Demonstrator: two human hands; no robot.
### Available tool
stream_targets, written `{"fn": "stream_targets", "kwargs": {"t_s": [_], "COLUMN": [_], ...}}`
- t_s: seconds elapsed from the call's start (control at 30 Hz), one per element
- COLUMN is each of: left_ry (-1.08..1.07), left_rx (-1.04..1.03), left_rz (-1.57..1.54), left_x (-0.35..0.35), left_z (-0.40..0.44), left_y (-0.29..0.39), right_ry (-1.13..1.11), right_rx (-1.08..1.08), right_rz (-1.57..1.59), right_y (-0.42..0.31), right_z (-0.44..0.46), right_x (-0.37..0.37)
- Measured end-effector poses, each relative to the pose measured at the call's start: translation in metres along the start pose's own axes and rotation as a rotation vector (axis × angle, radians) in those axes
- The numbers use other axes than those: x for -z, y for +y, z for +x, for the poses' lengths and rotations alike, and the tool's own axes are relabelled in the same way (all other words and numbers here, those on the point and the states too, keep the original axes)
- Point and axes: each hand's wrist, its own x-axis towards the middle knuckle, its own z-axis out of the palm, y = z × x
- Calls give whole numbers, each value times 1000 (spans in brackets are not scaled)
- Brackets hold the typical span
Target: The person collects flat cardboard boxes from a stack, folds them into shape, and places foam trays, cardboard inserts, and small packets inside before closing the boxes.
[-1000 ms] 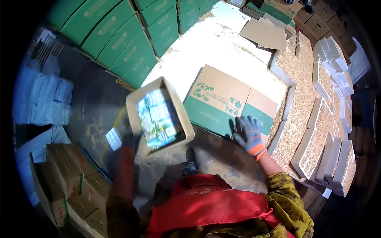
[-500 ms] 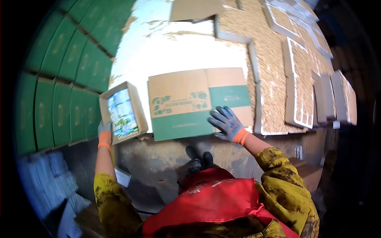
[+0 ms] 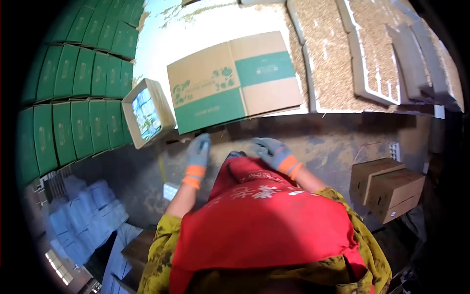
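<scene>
1. The flattened green-and-brown carton (image 3: 235, 81) lies on the brightly lit table (image 3: 205, 29), its near edge beside the table's front edge.
2. The left gloved hand (image 3: 199, 151) is just below that edge, fingers side by side; blur hides whether it pinches anything. The right gloved hand (image 3: 271, 152) is in front of the red apron (image 3: 264, 225), fingers loosely curled, nothing visible in it; I cannot tell how far it is closed.
3. A tug on the near edge could slide the carton off the table. Swinging it leftward could knock the open cardboard box (image 3: 165, 110) of printed packets (image 3: 146, 115), which sits close by at the table's corner and might tip.
4. Stacked green cartons (image 3: 63, 127) crowd the left; white-edged trays (image 3: 372, 73) of brown, grain-like material limit space rightward.
5. Brown boxes (image 3: 396, 191) and a small white object (image 3: 170, 191) on the floor could obstruct footing.
</scene>
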Motion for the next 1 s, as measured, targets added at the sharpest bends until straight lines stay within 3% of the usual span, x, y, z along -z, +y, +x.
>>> {"fn": "stream_targets", "kwargs": {"t_s": [0.03, 0.07, 0.1, 0.13, 0.2, 0.23, 0.3, 0.33, 0.37, 0.43, 0.47, 0.5, 0.53, 0.6, 0.67, 0.73, 0.83, 0.87, 0.9, 1.0], "left_ry": [-72, -79, -117, -155, -117, -267, -494, -445, -394, -467, -547, -617, -687, -604, -474, -323, -327, -475, -515, -593], "left_rx": [178, 161, 483, 802, 885, 810, 334, 541, 433, 276, 110, -61, -398, 23, 309, 465, 427, 586, 415, -146], "left_rz": [-33, 194, 90, -11, -190, -102, 482, 276, 284, 375, 515, 678, 1108, 357, 4, 52, -100, -124, 82, 643], "left_x": [-9, -11, -5, 1, 18, 27, 37, 40, 46, 48, 52, 58, 59, 68, 72, 63, 40, 23, 12, -36], "left_z": [-14, -21, -16, -2, 17, 31, 50, 65, 77, 86, 89, 93, 98, 110, 122, 113, 114, 140, 148, 159], "left_y": [-66, -105, -136, -163, -216, -236, -249, -283, -344, -325, -318, -309, -294, -324, -336, -294, -273, -316, -312, -277], "right_ry": [29, 42, 172, 239, 435, 504, 643, 687, 733, 810, 868, 908, 948, 862, 827, 835, 857, 867, 901, 984], "right_rx": [-109, -293, -262, -365, -460, -487, -505, -479, -484, -506, -532, -549, -563, -644, -558, -479, -456, -464, -471, -584], "right_rz": [-75, 22, 12, 49, 172, 191, 254, 284, 281, 286, 551, 571, 594, 648, 860, 741, 666, 656, 824, 611], "right_y": [32, 54, 84, 86, 118, 120, 132, 140, 140, 138, 128, 120, 111, 97, 72, 70, 72, 72, 67, 84], "right_z": [-22, -40, -59, -73, -96, -103, -111, -114, -115, -113, -107, -100, -94, -80, -72, -72, -78, -84, -90, -117], "right_x": [-9, -14, -26, -27, -53, -65, -101, -126, -150, -204, -231, -259, -288, -346, -387, -424, -443, -441, -433, -441]}}
